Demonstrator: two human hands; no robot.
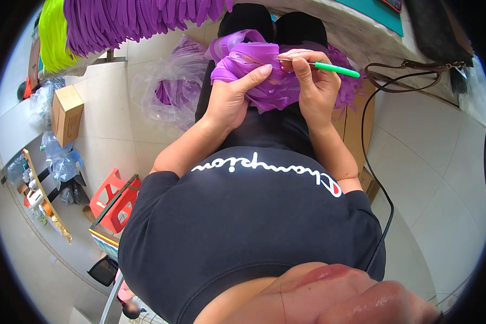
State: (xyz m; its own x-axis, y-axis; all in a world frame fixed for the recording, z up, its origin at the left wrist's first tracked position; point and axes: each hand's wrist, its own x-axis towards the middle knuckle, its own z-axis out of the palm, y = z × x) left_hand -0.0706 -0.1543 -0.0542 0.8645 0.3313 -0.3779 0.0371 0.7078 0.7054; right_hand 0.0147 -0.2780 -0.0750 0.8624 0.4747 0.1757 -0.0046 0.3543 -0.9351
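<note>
The purple strips (pixel 264 75) on the lap are clasped by the left hand (pixel 235 97), thumb extended, a green-handled hook (pixel 329 67) is pinched in the right hand's (pixel 316 83) fingers, and a brown box (pixel 66 114) is seen at left.

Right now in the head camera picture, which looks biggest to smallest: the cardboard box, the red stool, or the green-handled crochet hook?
1. Red stool
2. Cardboard box, close to the stool in size, so this is unsure
3. Green-handled crochet hook, thin, held in the right hand
</note>
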